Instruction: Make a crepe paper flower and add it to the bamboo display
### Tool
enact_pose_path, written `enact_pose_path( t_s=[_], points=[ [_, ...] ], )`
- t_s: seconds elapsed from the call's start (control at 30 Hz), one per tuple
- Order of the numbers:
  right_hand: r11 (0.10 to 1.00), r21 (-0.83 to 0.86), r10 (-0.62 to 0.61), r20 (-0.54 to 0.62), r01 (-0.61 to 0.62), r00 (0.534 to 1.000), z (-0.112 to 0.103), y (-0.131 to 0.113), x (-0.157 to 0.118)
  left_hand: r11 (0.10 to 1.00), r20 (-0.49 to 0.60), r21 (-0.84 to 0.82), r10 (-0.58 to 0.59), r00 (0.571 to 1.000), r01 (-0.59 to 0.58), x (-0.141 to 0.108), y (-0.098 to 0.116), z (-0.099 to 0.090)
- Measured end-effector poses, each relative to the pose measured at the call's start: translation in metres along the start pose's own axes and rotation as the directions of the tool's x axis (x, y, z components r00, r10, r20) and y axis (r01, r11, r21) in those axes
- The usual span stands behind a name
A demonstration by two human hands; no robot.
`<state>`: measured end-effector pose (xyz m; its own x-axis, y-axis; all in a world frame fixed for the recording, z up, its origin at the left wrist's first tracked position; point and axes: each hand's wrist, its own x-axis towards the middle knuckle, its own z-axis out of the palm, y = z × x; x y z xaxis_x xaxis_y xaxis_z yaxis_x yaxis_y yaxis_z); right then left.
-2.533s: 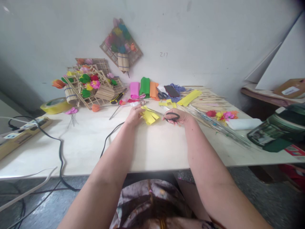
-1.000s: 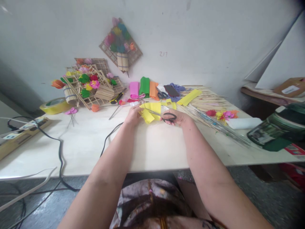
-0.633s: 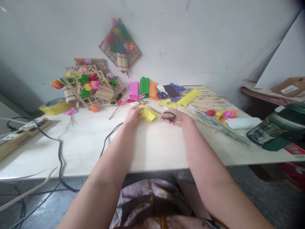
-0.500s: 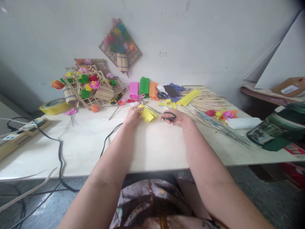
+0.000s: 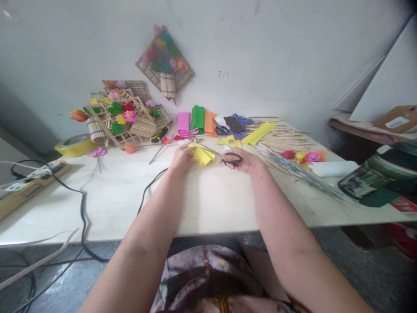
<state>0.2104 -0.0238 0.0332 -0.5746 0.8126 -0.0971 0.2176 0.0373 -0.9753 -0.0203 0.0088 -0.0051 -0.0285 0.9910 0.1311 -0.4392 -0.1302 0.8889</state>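
Pinched in my left hand is a piece of yellow crepe paper, its far edge cut or ruffled. My right hand grips the black handles of a pair of scissors. Their blades point left and lie at the upper edge of the yellow paper; whether they are closed on it I cannot tell. Just beyond my hands lie more yellow paper strips. A second pair of dark-handled scissors rests near the wall.
Folded pink, green and orange paper stand by the wall. Lattice panels with paper flowers and yellow tape are at left. Thin sticks, wires and a green jug are at right.
The scissors' blades have shifted slightly against the yellow paper, and the handles look a little wider apart. My hands are in nearly the same place.
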Motion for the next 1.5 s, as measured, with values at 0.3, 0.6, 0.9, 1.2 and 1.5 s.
enact_pose_path(
  t_s=[0.3, 0.6, 0.9, 1.2, 1.5],
  points=[
    [0.996, -0.034, 0.084, -0.015, -0.084, 0.996, 0.000, 0.001, 0.002, 1.000, 0.011, 0.010, -0.006, 1.000, 0.005, -0.001, 0.001, 0.000],
    [0.999, -0.013, 0.047, -0.021, -0.047, 0.999, 0.005, 0.005, 0.010, 0.998, 0.031, 0.052, -0.031, 0.999, 0.029, 0.000, -0.002, 0.000],
    [0.999, 0.029, 0.045, -0.069, -0.043, 0.997, 0.015, 0.005, 0.017, 0.997, 0.080, 0.065, -0.039, 0.996, 0.034, -0.003, -0.003, 0.002],
    [0.999, 0.036, 0.020, -0.087, -0.017, 0.996, 0.023, -0.001, 0.015, 0.999, 0.080, 0.044, -0.028, 0.996, 0.024, -0.004, -0.001, 0.003],
    [1.000, -0.006, 0.025, -0.103, -0.026, 0.994, 0.020, 0.005, 0.021, 0.999, 0.079, 0.035, -0.003, 0.997, 0.000, -0.003, 0.001, 0.002]
  ],
)
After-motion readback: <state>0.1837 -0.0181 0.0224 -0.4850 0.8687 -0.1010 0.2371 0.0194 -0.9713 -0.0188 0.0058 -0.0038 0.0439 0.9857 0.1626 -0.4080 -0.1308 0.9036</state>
